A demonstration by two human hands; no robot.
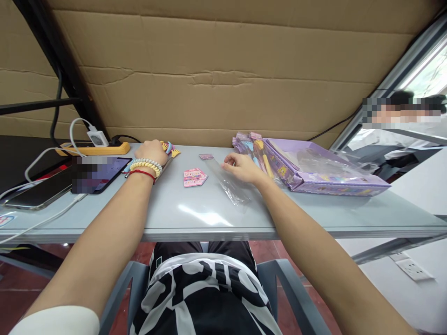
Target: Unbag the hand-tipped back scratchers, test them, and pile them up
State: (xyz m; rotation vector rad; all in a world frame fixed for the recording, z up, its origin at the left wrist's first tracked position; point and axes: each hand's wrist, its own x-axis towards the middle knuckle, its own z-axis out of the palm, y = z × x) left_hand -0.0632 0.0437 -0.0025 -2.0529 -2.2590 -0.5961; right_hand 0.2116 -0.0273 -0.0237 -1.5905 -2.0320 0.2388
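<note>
My left hand (151, 150) rests at the far left of the grey table (195, 209), its fingers curled over a bunch of small colourful toy pieces (170, 149). My right hand (240, 166) lies on the top end of a clear plastic sleeve (230, 184), fingers bent and pinching it. A pink printed card (194, 177) lies flat between my hands. A smaller pink card (206, 157) sits further back.
A purple box (314, 170) with a pile of packaged colourful items (249, 144) stands at the right. A phone (101, 173), another device and a yellow power strip (92, 149) with white cables lie at the left. Cardboard wall behind; another person is seated at far right.
</note>
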